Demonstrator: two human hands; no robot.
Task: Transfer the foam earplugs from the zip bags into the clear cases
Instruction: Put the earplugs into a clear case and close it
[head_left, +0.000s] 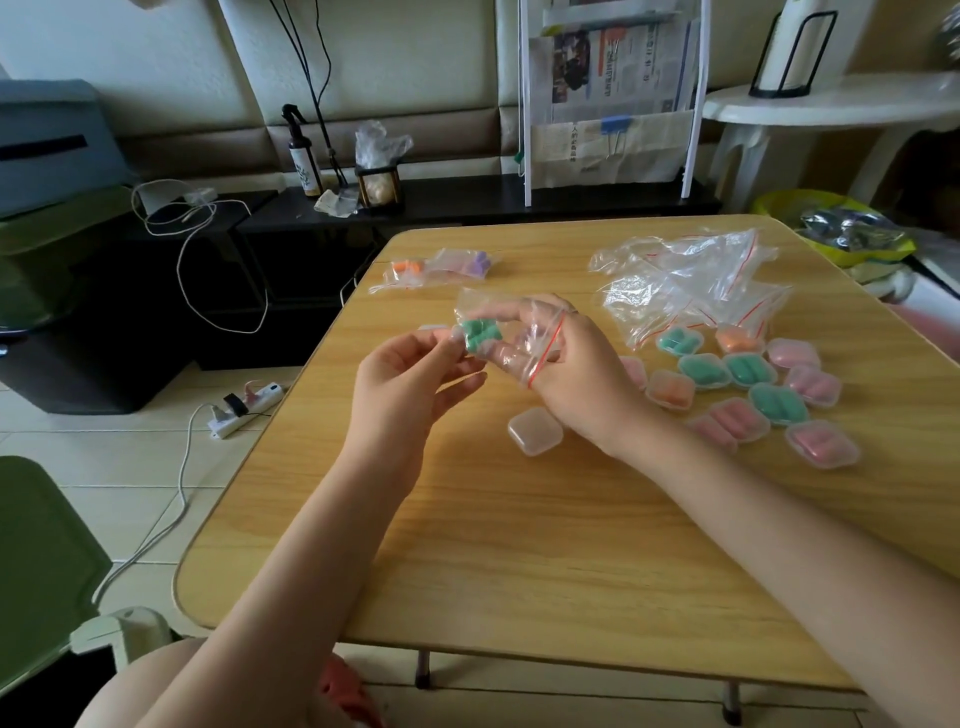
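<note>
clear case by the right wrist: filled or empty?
Empty. The clear case shows no colored earplugs inside, unlike the filled cases beside it.

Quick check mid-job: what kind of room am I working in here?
Most likely a home living room, not a workshop. The wooden folding table stands on tiled floor beside a padded wall, a rack of newspapers, a spray bottle and a power strip.

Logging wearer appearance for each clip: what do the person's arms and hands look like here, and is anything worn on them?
Both forearms are bare up to the frame edge, with no sleeves showing. The left hand and right hand wear no gloves, and no watch or bracelet shows at either wrist. Any ring on the fingers is too small to tell. Nails look short and unpainted.
</note>
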